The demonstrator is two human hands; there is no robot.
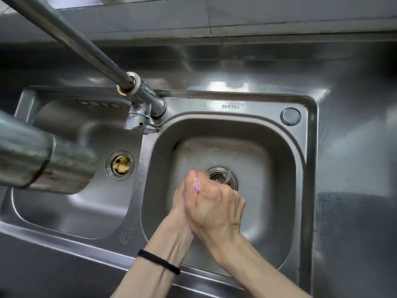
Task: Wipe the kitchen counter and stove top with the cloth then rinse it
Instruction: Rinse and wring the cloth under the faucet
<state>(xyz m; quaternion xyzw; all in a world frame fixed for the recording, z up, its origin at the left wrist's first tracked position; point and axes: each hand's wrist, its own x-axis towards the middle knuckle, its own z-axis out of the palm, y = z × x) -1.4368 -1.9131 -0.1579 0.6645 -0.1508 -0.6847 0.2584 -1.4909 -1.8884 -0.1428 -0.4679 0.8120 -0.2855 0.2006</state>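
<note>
Both hands are clasped together over the right basin of a 2-basin steel sink, just in front of its drain. The right hand lies on top, fingers curled tight around the cloth, of which only a small pale lilac scrap shows between the hands. The left hand presses against it from the other side; its fingers are mostly hidden, so its grip cannot be told. A black band circles the left wrist. The left basin has food scraps in its strainer. The faucet stands between the basins, and a blurred spout juts in from the left. Steel counter surrounds the sink.
</note>
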